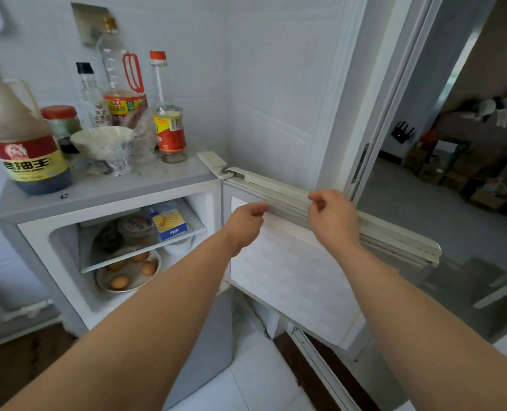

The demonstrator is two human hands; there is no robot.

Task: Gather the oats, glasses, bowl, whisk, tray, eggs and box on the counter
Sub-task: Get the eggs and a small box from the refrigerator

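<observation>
A small grey fridge (103,194) stands with its door (290,277) swung out to the right. On its lower shelf several brown eggs (120,281) lie on a round metal tray (103,287). A blue and yellow box (169,223) lies on the glass shelf above them, beside covered containers. A white bowl (103,143) wrapped in clear plastic sits on the fridge top. My left hand (246,223) hovers in front of the door's inner panel, fingers curled, holding nothing. My right hand (335,218) is at the door's top edge with its fingers curled in.
Sauce and oil bottles (23,137) and a red-lidded jar (60,120) crowd the fridge top against the white tiled wall. To the right a sliding door frame (373,120) opens onto a room with cardboard boxes (442,173) on the floor.
</observation>
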